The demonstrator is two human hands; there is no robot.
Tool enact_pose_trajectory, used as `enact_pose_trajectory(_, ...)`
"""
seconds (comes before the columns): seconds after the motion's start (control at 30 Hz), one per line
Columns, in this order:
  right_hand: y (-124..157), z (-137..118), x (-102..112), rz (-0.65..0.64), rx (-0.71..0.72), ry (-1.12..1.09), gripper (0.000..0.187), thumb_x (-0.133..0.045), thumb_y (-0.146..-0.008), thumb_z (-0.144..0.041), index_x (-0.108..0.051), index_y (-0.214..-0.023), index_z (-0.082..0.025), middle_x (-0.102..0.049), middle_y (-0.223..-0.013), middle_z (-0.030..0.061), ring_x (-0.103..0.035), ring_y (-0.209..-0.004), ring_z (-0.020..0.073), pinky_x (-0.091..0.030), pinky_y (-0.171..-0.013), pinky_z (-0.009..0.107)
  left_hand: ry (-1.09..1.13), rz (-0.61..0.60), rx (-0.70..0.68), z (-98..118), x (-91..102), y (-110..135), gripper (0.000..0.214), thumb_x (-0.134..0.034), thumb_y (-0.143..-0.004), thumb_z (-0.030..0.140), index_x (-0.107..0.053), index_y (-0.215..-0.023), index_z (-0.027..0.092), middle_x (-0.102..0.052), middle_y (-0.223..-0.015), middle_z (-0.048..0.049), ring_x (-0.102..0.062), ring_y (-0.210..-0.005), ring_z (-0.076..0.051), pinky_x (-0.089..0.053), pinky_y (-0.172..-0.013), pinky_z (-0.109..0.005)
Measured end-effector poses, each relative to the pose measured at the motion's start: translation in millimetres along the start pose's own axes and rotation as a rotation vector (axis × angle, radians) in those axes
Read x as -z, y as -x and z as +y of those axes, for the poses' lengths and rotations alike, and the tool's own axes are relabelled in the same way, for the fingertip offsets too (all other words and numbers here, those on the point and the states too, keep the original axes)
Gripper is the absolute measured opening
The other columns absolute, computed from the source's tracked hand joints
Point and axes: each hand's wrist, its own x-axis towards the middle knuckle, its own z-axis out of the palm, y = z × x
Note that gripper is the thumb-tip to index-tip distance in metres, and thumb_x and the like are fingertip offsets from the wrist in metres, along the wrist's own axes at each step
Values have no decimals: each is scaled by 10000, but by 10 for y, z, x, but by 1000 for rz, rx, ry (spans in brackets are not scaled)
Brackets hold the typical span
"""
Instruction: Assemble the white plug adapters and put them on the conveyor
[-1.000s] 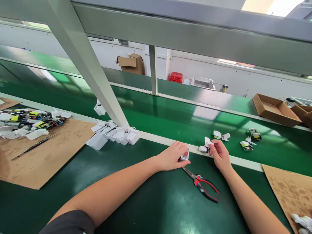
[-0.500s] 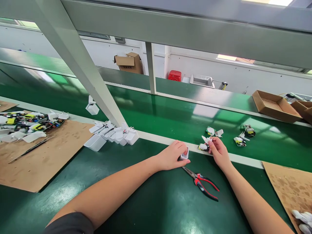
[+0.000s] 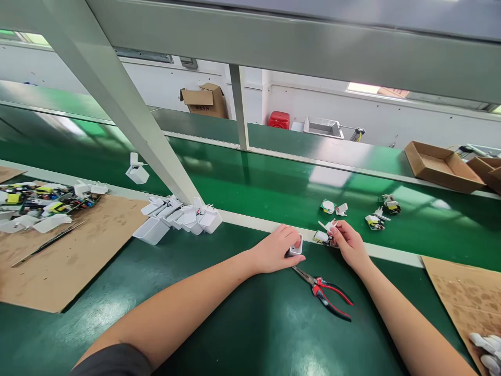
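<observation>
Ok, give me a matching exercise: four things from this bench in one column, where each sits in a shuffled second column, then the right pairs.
Things:
1. Needle-nose pliers
2. White plastic casing
3. Brown cardboard tray
4. Small white part

Places:
A. Pinched in the right hand
B. Gripped in the left hand
C. Lying on the dark green bench
D. On the far green belt, at right

Pairs: 1-C; 2-B; 3-D; 4-A
</observation>
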Motion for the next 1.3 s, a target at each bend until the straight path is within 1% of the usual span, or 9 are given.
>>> enact_pose_trajectory(0.13,0,-17,-2,-14,6,18,354,-605,-1051,-628,-633,-1002,-279,-650,-887,21,-594,-706,185,-570,-637,319,-4,-3,-4,8,11,-1,275,-752,-984,381,-517,-1008,239,-630,-1119,-63,-547,-1100,-263,-476,-1008,-399)
enact_pose_trajectory(0.23,3,-39,0,-38,15,44,383,-579,-1061,-636,-606,-948,-271,-632,-851,10,-578,-697,182,-555,-639,315,-4,-5,-3,18,19,-2,274,-746,-987,383,-515,-1006,238,-630,-1115,-63,-548,-1095,-261,-473,-1012,-399)
enact_pose_trajectory(0.43,3,-60,13,-79,50,150,463,-550,-1083,-618,-597,-807,-249,-599,-728,4,-526,-688,187,-472,-645,313,-16,-10,5,37,29,-10,271,-738,-988,394,-520,-988,235,-633,-1100,-60,-546,-1085,-256,-474,-1004,-392)
enact_pose_trajectory(0.5,1,-52,16,-81,58,177,473,-536,-1087,-622,-598,-803,-249,-609,-730,9,-522,-697,192,-457,-647,317,-20,-8,0,41,31,-12,266,-737,-988,389,-521,-982,234,-636,-1094,-58,-548,-1081,-254,-475,-1006,-391)
enact_pose_trajectory(0.7,-3,-33,16,-76,67,221,498,-501,-1087,-656,-605,-816,-252,-629,-727,14,-549,-694,203,-470,-645,322,-18,-10,4,51,41,-13,249,-730,-990,388,-536,-982,232,-639,-1096,-65,-552,-1083,-259,-482,-1001,-394)
enact_pose_trajectory(0.97,-4,-76,16,-78,83,247,481,-495,-1106,-611,-595,-809,-247,-613,-732,4,-535,-686,192,-437,-657,318,-12,-19,22,72,56,-14,260,-736,-990,383,-526,-976,231,-641,-1124,-69,-554,-1113,-264,-478,-1012,-395)
enact_pose_trajectory(1.3,-9,-61,17,-75,92,265,501,-485,-1103,-631,-585,-794,-249,-604,-716,3,-523,-669,192,-427,-642,322,-8,-25,30,69,51,-10,266,-736,-990,387,-520,-982,231,-642,-1143,-74,-549,-1135,-273,-486,-1021,-407)
